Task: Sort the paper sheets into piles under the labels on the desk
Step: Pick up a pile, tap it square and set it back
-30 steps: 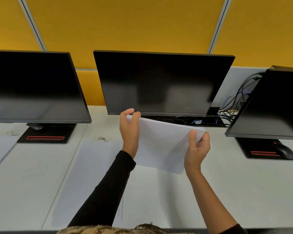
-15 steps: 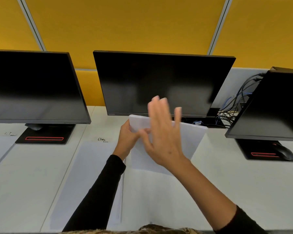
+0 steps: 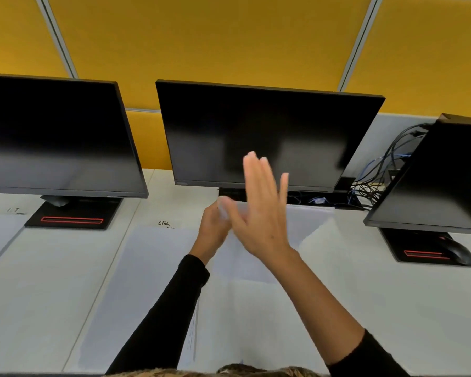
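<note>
One thin white paper sheet is pinched at its corner by the left hand, right of the handwritten "Clinic" label; right hand released, fingers spread. The heading should be read before placing.

Even, fairly bright indoor light falls from above; the white tabletop shows only soft, faint shadows beneath the arms; the right hand is smeared by motion blur, its fingertips ghosted; dull grey reflections sit on the middle monitor; wide-angle distortion tilts the left monitor and right monitor outward; the whole frame is slightly soft.
</note>
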{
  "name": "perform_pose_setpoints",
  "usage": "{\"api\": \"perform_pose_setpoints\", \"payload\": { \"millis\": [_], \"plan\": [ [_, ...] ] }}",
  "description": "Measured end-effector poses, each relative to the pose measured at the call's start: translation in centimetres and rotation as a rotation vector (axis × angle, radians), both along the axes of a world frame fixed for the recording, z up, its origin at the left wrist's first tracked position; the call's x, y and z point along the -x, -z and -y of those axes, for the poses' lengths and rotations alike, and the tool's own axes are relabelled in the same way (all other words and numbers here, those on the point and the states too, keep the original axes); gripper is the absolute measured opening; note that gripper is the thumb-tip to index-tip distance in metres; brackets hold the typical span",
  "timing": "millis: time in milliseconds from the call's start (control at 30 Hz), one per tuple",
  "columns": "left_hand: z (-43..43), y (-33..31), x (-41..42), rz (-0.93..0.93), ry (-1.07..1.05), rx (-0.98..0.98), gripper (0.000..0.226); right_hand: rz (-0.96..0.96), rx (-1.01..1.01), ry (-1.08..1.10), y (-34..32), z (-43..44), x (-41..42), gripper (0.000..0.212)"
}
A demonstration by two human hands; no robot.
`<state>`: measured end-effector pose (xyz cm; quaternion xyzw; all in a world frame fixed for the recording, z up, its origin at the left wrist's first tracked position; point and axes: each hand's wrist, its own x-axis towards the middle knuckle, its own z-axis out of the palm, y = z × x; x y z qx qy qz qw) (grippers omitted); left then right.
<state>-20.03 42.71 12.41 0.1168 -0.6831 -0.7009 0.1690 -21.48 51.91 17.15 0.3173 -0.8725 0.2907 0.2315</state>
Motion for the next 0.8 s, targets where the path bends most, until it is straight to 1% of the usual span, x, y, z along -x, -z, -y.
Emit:
{"api": "perform_pose_setpoints", "payload": {
  "millis": [33,67,100,133,167,200,233,267,300,333,400,433,500,567,633,733,800],
  "plan": [
    [0.3,0.2,-0.1,-0.008,-0.002,0.002,0.003,-0.065,0.235,0.099,0.3,-1.4,0.2,0.069],
    [0.6,0.3,-0.1,-0.019,-0.011,-0.010,0.011,-0.145,0.411,0.201,0.9,-3.1,0.7,0.070],
    [1.0,0.3,-0.2,-0.036,-0.018,-0.034,0.017,-0.194,0.503,0.292,1.9,-4.8,1.2,0.074],
    [1.4,0.3,-0.1,-0.049,-0.031,-0.051,0.020,-0.172,0.552,0.362,2.9,-6.2,1.7,0.081],
    [1.8,0.1,-0.1,-0.054,-0.036,-0.054,0.020,-0.042,0.603,0.386,3.8,-7.3,2.4,0.090],
    [1.9,-0.2,0.0,-0.054,-0.029,-0.049,0.020,0.171,0.683,0.367,4.6,-7.8,2.9,0.098],
    [1.8,-0.4,0.1,-0.053,-0.023,-0.050,0.019,0.399,0.769,0.317,5.2,-8.0,3.3,0.099],
    [1.7,-0.7,0.1,-0.055,-0.018,-0.056,0.019,0.583,0.833,0.260,5.8,-8.1,3.8,0.091],
    [1.5,-0.9,0.1,-0.063,-0.023,-0.061,0.020,0.700,0.867,0.220,6.2,-8.1,4.1,0.078],
    [1.2,-1.2,0.0,-0.076,-0.034,-0.072,0.020,0.731,0.891,0.214,6.5,-8.0,4.4,0.062],
    [0.8,-1.9,-0.2,-0.112,-0.081,-0.091,0.021,0.673,0.953,0.218,6.3,-7.7,4.4,0.036],
    [0.6,-2.1,-0.4,-0.124,-0.113,-0.097,0.022,0.642,0.984,0.220,6.3,-7.4,4.2,0.031],
    [0.3,-1.5,-0.7,-0.126,-0.175,-0.088,0.022,0.641,1.011,0.239,6.9,-7.1,3.6,0.029],
    [-0.1,-0.1,-1.1,-0.079,-0.204,-0.049,0.022,0.678,1.015,0.275,8.0,-6.8,3.0,0.032],
    [-0.6,0.6,-1.2,-0.036,-0.209,-0.064,0.031,0.688,1.040,0.274,8.4,-6.6,2.6,0.041],
    [-0.9,0.1,-0.9,-0.046,-0.197,-0.093,0.046,0.615,1.097,0.227,7.1,-6.1,2.8,0.059],
    [-1.0,-0.4,-0.4,-0.048,-0.234,-0.104,0.048,0.546,1.130,0.218,5.6,-5.8,3.0,0.058]
  ]
}}
